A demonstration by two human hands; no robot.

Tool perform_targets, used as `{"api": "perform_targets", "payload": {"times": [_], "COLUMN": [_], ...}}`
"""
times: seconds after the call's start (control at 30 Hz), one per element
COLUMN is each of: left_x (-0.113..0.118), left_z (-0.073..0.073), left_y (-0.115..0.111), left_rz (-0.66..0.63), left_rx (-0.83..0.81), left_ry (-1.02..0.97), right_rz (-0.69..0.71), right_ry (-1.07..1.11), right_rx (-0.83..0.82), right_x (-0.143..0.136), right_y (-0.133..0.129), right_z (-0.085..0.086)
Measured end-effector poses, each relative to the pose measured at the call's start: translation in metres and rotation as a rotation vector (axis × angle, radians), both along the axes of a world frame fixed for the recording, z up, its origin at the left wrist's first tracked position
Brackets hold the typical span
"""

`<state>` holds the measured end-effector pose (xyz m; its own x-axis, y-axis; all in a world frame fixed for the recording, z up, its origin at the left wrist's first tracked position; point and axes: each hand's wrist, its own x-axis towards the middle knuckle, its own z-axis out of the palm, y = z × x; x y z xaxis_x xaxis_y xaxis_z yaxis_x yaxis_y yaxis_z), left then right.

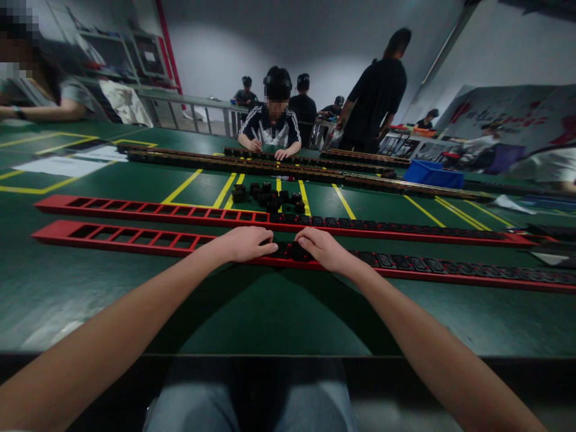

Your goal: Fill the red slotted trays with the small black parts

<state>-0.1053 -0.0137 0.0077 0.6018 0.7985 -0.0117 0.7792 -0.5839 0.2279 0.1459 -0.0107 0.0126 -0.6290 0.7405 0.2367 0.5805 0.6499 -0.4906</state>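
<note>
Two long red slotted rails lie across the green table, the near red rail [135, 243] and the far red rail [135, 209]. Black square pieces fill the right parts of both; the slots at the left are bare. Over the middle of the near rail, my left hand [245, 243] is closed, with thumb and forefinger close together at a slot. Anything in its grip is too dark to make out. Just to its right, my right hand [321, 246] pinches a black block [299, 252] at the near rail. Its lower fingers are partly hidden.
Loose black blocks [265, 195] lie in a heap beyond the far rail. Farther back are long dark rails [216, 163], a blue bin [434, 174] and white papers [67, 167]. A co-worker [270, 126] sits opposite, holding a pen. Yellow tape lines mark the table.
</note>
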Motion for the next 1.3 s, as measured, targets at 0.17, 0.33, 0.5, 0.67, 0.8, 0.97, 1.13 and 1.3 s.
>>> {"api": "perform_targets", "payload": {"times": [0.17, 0.33, 0.5, 0.67, 0.8, 0.97, 1.13, 1.3], "left_x": [-0.001, -0.002, -0.002, -0.001, 0.0, 0.0, 0.0, 0.001], "left_z": [-0.002, -0.002, -0.001, 0.001, 0.003, 0.004, 0.003, 0.004], "left_y": [0.002, 0.003, 0.001, 0.0, -0.002, -0.002, -0.002, -0.003], "left_rz": [-0.002, -0.005, -0.003, -0.002, 0.008, 0.01, 0.014, 0.011], "left_rx": [-0.002, -0.015, -0.024, -0.024, -0.026, -0.035, -0.026, -0.026], "left_ry": [0.017, 0.01, 0.013, -0.014, -0.019, -0.01, -0.016, -0.02], "right_rz": [0.011, 0.012, 0.02, 0.02, 0.011, -0.007, -0.046, 0.098], "right_ry": [0.006, 0.007, 0.02, 0.046, 0.056, 0.061, 0.069, -0.01], "right_rx": [-0.088, -0.082, -0.07, -0.074, -0.081, -0.077, 0.042, 0.136], "right_x": [0.0, 0.001, 0.002, 0.003, 0.003, 0.002, -0.002, -0.002], "right_y": [0.001, 0.003, 0.004, 0.004, 0.003, 0.005, 0.001, -0.01], "right_z": [-0.001, -0.002, -0.003, -0.003, -0.003, -0.005, -0.007, -0.001]}}
